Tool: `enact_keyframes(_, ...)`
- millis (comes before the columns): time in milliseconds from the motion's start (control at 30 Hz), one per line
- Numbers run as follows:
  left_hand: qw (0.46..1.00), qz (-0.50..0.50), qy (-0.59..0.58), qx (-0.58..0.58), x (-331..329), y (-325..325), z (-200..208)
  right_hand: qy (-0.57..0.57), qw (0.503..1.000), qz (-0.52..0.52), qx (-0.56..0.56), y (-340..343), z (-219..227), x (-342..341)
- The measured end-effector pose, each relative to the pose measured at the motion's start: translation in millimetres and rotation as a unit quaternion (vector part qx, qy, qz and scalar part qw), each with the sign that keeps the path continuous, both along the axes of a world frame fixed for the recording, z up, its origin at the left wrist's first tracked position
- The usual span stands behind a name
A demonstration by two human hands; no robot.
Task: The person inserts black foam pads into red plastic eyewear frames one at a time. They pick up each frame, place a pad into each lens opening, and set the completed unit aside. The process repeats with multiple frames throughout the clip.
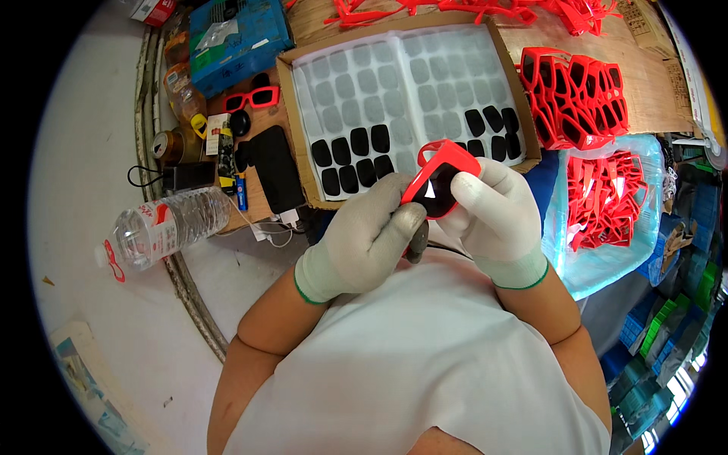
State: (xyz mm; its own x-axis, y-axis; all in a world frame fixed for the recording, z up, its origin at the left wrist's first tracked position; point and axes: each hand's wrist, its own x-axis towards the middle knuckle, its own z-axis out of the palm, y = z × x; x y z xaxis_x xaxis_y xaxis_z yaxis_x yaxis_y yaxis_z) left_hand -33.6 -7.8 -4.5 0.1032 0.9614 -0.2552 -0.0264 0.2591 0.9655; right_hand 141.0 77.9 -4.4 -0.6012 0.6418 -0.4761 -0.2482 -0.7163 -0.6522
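While both gloved hands are busy: left hand [356,243] pinches the near-left rim of a red frame [455,154] between thumb and fingers; right hand [500,220] grips the other side, thumb laid on a dark lens [440,193].
Where the red frame is: up in the air, just past the person's lap, near edge of the cardboard tray [298,129] behind it.
Step, my guess: seating or checking that lens in its rim. From where I'm standing I can't tell if it's fully in.
What the next move calls for, imo: left hand steady, right thumb pressing evenly, no smearing.
Frames in hand: 1, tilted.
Loose black lenses, left of tray: 8, two rows of four [359,142].
Loose black lenses, right of tray: at least 6 [493,118]; the glove blocks part of the lower row.
Pale grey lens shapes [345,83]: lots, in rows, too faint for a fair count.
Red sunglasses on the left [237,101]: 1 pair.
Stacked red glasses on the right [572,98]: one pile, too overlapped to count.
Red pieces in the blue-lined bin [599,269]: a tangle, no chance lol.
Clear bottle [171,227]: 1.
Black phone [275,171]: 1.
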Motion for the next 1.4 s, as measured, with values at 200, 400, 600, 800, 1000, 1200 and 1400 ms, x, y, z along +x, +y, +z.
enact_keyframes(200, 0.999, 0.016, -0.028, -0.027, 3, 5, 8, 0.033, 0.998, -0.025, -0.044, -1, 13, -4)
enact_keyframes(400, 0.999, 0.003, -0.039, -0.031, 5, 7, 7, 0.048, 0.999, 0.002, -0.022, 4, 10, 2)
enact_keyframes(600, 1.0, -0.01, -0.02, 0.019, 4, 5, 7, 0.04, 0.998, 0.039, -0.018, 12, 17, 4)
enact_keyframes(800, 1.0, 0.001, 0.003, -0.004, 5, 9, 13, 0.091, 0.995, 0.025, -0.011, 6, 2, 7)
enact_keyframes(1000, 0.998, 0.027, 0.052, 0.012, 1, 7, 15, 0.02, 0.995, 0.057, 0.082, 5, 12, 11)
enact_keyframes(1200, 0.978, 0.039, 0.189, 0.081, 6, 5, 13, -0.118, 0.964, 0.116, 0.206, 11, 22, 12)
enact_keyframes(1400, 0.955, 0.075, 0.258, 0.124, 17, 3, 5, -0.235, 0.909, 0.132, 0.319, 7, 8, 11)
